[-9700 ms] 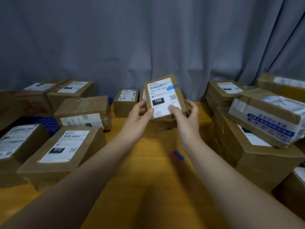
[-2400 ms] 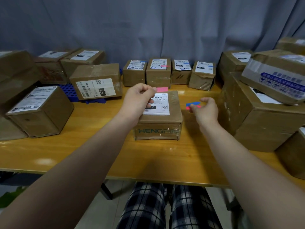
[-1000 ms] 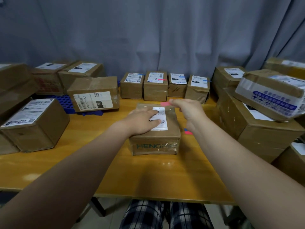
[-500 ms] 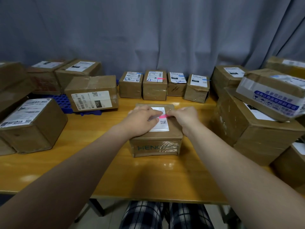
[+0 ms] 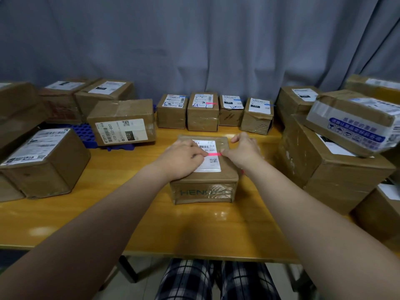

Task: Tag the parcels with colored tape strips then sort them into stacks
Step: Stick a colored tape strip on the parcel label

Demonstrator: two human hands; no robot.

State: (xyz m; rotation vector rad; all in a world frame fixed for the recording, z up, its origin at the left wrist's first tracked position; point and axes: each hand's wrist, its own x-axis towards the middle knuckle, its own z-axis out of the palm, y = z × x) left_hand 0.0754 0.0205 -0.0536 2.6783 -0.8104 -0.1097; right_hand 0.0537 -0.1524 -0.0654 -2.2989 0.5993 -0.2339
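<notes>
Parcel [image 5: 203,192]: stiff carton, likely light (lift by side faces); strip [image 5: 213,154] across label [image 5: 211,167]; left hand [image 5: 184,158] flat, pressing it; right hand [image 5: 243,151] at strip end, grip unclear.

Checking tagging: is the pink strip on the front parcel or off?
On: pink strip lies across the label on the parcel, left hand and right hand at its ends.
</notes>
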